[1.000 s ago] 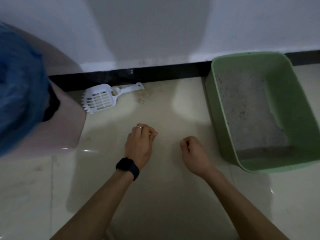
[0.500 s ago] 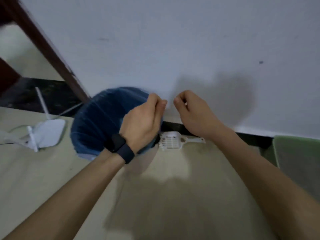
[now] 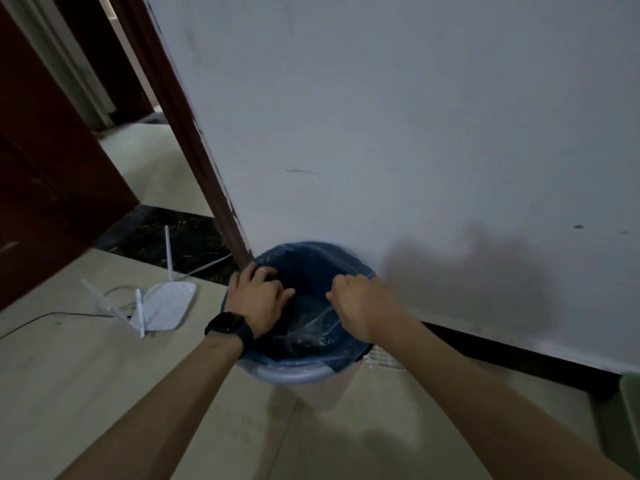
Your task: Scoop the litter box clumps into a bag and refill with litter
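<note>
A white bin lined with a blue plastic bag [image 3: 313, 263] stands against the wall. My left hand [image 3: 261, 297], with a black watch on its wrist, lies on the bag's left rim with its fingers curled over the edge. My right hand [image 3: 356, 303] pinches the bag's film at the right side of the opening. A corner of the white scoop [image 3: 381, 362] shows behind the bin to its right. At the far right edge only a corner of the green litter box [image 3: 631, 393] shows.
A white router [image 3: 162, 308] with antennas and cables lies on the tiled floor to the left. A dark red door frame [image 3: 194, 133] and door stand at the left, and a black skirting runs along the white wall.
The view swung left from the litter box to the bin. Both hands went from hanging in the air to the bag's opening and took hold of its rim.
</note>
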Demonstrator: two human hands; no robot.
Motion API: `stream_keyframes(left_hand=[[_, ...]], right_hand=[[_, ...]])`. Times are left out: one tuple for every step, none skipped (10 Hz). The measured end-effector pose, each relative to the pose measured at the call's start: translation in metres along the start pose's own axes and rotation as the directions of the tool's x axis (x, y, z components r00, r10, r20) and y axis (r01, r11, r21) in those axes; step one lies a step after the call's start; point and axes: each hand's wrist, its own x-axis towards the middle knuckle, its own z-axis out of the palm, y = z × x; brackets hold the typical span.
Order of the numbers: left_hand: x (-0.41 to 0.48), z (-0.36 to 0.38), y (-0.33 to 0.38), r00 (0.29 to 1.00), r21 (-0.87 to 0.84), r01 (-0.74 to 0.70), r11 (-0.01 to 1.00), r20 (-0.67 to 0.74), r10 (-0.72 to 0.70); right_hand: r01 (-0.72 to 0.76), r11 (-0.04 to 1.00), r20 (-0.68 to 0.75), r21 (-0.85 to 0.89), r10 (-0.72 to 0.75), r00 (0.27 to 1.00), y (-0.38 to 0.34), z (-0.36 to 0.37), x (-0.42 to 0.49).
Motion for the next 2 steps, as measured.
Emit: stream_keyframes(left_hand=[[-0.0031, 0.0066, -0.0048, 0.999, -0.089, 0.051, 0.995, 0.024, -0.049], [-0.0086, 0.0114, -0.008, 0.998, -0.052, 0.053, 0.997, 0.04, -0.051]], right_hand=[[0.022, 1.0, 0.035, 0.016, -0.023, 0.999, 0.0014, 0.0065, -0.0012], [-0.003, 1.0, 0.0, 0.024, 0.003, 1.0, 0.0073, 0.0133, -0.004]])
